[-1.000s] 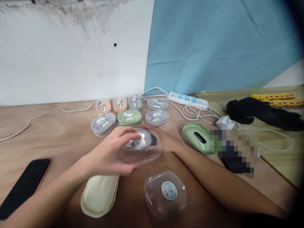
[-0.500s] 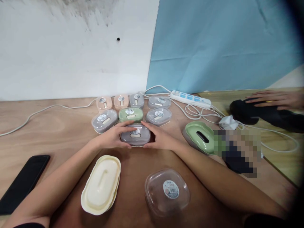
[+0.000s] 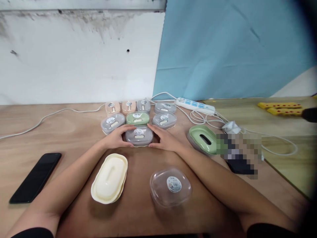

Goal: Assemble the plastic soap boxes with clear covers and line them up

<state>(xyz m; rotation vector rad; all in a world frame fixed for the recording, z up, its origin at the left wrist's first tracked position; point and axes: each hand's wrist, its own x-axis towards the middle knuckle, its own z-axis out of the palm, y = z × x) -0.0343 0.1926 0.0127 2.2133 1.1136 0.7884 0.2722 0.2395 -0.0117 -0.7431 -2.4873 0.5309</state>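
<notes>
- A mosaic patch [image 3: 239, 150] blots out whatever lies right of the green tray [image 3: 201, 139].
- The sticker print [image 3: 173, 184] on the clear lid [image 3: 170, 187] is too small to read.
- The right edge cuts off a dark object [image 3: 310, 114].
- The white cable [image 3: 37, 123] runs off the left edge.

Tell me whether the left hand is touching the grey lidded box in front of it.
Touching. The head view shows the left hand with fingers curled against the left end of the grey lidded box, no gap visible; the right hand presses the other end.

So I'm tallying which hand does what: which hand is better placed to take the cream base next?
Probably the left hand. It rests on the grey lidded box, and the cream base lies just below that forearm. The right hand would have to cross over.
</notes>
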